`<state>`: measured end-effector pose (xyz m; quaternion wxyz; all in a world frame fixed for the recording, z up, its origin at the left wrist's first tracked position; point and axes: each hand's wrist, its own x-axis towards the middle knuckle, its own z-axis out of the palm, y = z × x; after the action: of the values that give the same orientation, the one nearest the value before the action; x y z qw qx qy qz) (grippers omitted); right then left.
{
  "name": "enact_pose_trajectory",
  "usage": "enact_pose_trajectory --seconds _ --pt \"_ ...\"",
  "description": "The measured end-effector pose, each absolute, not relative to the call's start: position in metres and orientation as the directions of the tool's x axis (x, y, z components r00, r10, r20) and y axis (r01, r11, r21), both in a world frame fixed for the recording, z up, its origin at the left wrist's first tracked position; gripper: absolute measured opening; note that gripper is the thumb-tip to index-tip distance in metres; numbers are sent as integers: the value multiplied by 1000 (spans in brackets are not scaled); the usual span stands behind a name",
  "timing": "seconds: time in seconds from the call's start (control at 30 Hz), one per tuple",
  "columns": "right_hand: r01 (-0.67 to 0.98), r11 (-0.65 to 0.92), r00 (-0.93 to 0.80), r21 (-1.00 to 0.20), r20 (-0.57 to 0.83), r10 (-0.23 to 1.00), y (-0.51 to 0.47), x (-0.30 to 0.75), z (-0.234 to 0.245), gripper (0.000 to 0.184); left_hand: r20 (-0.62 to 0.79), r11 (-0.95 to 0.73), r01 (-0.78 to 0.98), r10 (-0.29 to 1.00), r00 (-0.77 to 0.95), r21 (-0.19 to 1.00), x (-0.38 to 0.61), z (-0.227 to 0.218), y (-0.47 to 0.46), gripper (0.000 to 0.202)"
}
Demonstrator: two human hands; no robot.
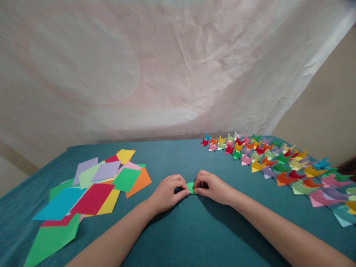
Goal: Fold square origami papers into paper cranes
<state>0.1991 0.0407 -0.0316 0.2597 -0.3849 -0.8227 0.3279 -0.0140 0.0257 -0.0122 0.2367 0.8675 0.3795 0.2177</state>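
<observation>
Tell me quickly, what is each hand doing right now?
Left hand: closed, holding the small green paper at its left end.
Right hand: closed, holding the same paper's right end.

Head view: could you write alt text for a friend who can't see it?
The left hand and right hand hold a small green paper between them on a teal table. Loose coloured sheets lie to the left; many bird-like paper shapes stand to the right.

I observe moderate, diffuse light; a soft shadow on the table beside the right hand; outer margins stretched, blurred.
</observation>
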Motion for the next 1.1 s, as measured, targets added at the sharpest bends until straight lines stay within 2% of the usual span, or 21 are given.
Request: enact_pose_trajectory --seconds 0.6,1.1 --pt "415 480 -605 -773 160 780 43 203 -28 4 239 -601 591 781 577 538 -13 -18 26 13" --pt "443 526 -614 -726 183 768 34 199 -21 9 219 -580 658 806 550 480 -8 -14 24 12"
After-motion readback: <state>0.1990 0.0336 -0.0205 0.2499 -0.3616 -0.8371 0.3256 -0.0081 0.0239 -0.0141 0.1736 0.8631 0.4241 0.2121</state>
